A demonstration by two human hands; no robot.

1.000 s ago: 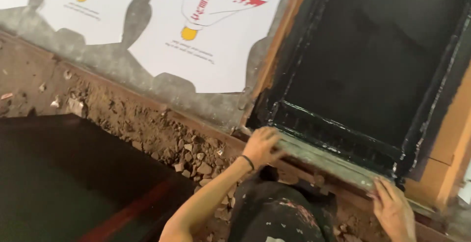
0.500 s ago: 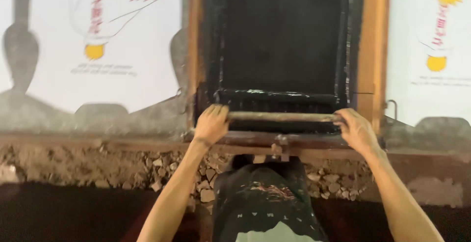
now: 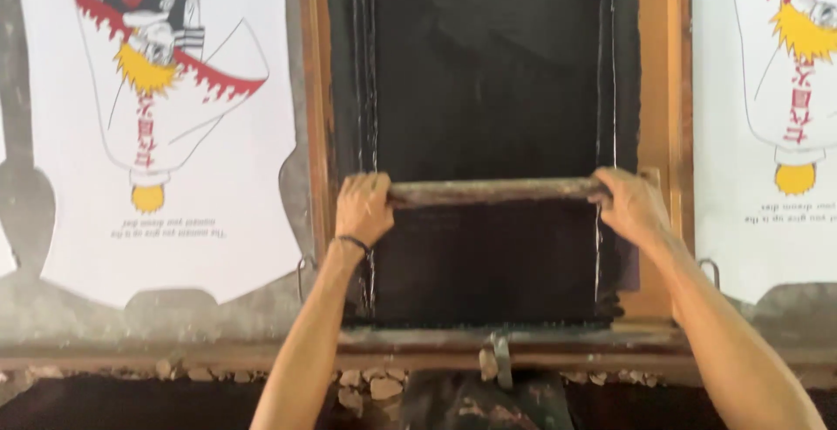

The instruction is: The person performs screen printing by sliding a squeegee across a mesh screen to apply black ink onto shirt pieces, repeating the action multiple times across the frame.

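Wooden squeegee [image 3: 493, 192] clamped by both hands | left hand [image 3: 364, 209], right hand [image 3: 634, 208] at its ends | black-inked screen frame [image 3: 316, 133] beneath, on worktop [image 3: 174, 347]

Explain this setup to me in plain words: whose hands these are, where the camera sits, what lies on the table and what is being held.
The one view comes from a camera worn on a person's head, looking down at their own two bare hands. There is no machine here.

The left hand and right hand each grip one end of a long wooden bar, a squeegee, lying across a dark mesh screen. The screen sits in a wooden frame smeared with black ink.

On the table to either side lie white cut pieces: a left sheet and a right sheet, each printed with a red and yellow picture. A metal clip shows on the frame's near edge. Below it, the table edge looks rough and crumbly.
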